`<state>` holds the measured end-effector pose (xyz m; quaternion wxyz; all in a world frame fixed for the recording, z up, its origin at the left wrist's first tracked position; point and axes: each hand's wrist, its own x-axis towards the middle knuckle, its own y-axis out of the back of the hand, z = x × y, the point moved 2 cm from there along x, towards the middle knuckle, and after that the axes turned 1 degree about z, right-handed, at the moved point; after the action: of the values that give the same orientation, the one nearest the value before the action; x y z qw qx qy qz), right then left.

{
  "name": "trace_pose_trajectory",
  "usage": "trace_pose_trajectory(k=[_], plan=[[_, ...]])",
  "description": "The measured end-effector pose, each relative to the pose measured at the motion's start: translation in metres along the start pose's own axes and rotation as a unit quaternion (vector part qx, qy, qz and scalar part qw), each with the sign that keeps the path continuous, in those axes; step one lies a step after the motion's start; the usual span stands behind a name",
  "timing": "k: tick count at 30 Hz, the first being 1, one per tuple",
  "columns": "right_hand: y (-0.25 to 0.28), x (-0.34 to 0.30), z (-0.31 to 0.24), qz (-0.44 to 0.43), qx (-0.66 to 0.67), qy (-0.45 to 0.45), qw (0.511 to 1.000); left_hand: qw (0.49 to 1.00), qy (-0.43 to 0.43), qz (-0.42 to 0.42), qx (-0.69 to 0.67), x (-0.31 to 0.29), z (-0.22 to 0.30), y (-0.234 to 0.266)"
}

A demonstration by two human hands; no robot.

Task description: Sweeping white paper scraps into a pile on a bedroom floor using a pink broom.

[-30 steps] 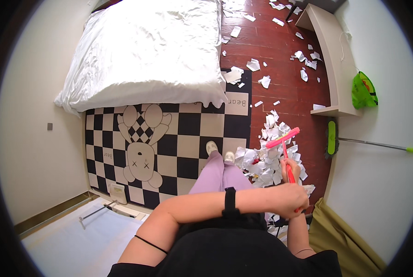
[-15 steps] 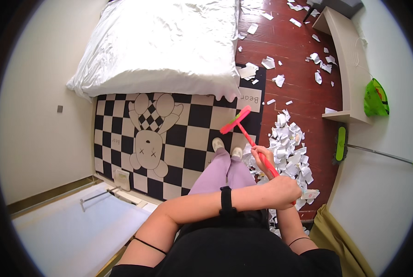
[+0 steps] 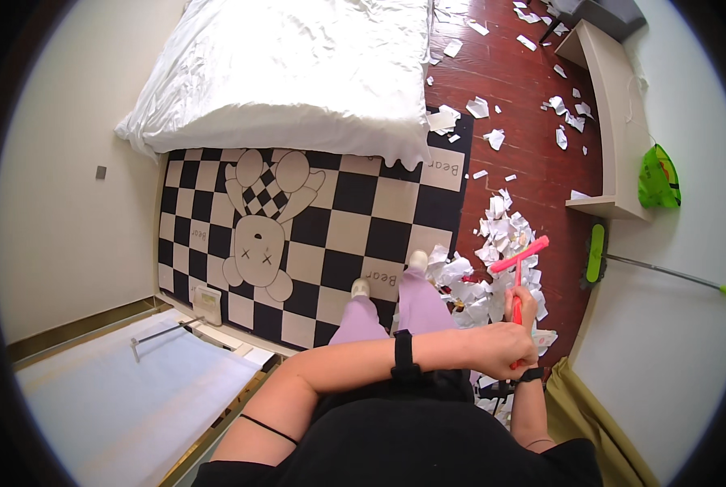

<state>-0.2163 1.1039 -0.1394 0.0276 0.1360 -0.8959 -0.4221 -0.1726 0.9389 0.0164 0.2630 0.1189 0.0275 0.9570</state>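
The left hand (image 3: 502, 345) has its grip closed around the near end of the handle of a pinkish-red T-shaped sweeping tool (image 3: 519, 254). The right hand (image 3: 523, 302) is wrapped around the same handle farther along, between the left hand and the tool's head. That head lies just ahead of the right hand's grip, over the right part of the heap of torn paper (image 3: 485, 296); whether it touches the paper cannot be told. The heap spreads beneath and ahead of both hands, mostly white scraps with a few red and dark bits among them.

A bright green bag (image 3: 659, 177) is beyond the heap and to its right, beside the end of a pale worktop (image 3: 610, 114). A red and yellow patch shows on the bag; whether that is print or something inside cannot be told. Nearer the heap, on its right, a mop with a green head (image 3: 596, 253) stands with its pole slanting away along the wall.

Left of the heap is a black-and-beige checkered mat (image 3: 363, 215), with the person's right shoe (image 3: 417, 260) just beside the paper. Beyond the heap, loose scraps (image 3: 494, 139) dot the red-brown floor (image 3: 533, 178); beyond it to the left is a white-covered bed (image 3: 290, 73).
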Motion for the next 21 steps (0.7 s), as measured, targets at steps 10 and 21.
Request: trace_pose_trajectory(k=[10,21], plan=[[-0.137,-0.02,-0.139,-0.131,0.178,0.148,0.964,0.967,0.067,0.037,0.241,-0.111,0.051,0.022],[-0.292,-0.085,-0.205,-0.271,0.319,0.176,0.891,0.931,0.175,0.11,0.302,-0.208,-0.003,0.037]])
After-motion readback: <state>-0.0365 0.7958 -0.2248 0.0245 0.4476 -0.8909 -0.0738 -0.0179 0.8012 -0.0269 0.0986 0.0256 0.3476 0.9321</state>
